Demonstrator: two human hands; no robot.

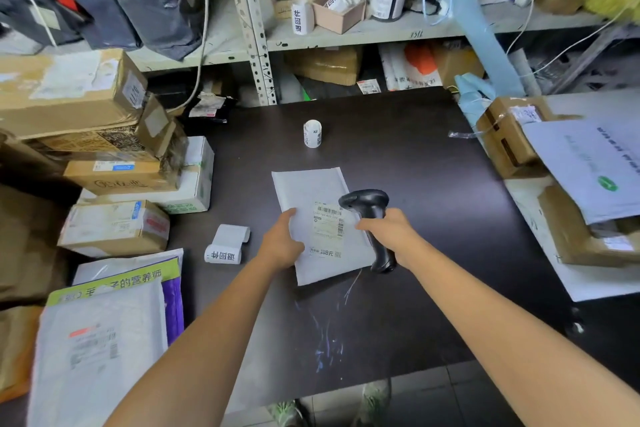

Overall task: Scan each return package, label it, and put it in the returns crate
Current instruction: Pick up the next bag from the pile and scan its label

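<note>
Head cam: white padded package (311,187) lies flat mid-worktop (415,156), shipping label (329,224) facing up. Left hand (282,243) has its fingers clamped on the package's 9 o'clock edge, thumb on top. Right hand (393,236) has its fingers wrapped tight round the handle of a black scanner (367,201), whose head sits over the shipping label's 2 o'clock corner. A label roll (225,248) lies on its side at the package's 9 o'clock, and a second roll (312,133) stands upright at 12. Boxes (104,163) are piled out at 9–10 o'clock.
</note>
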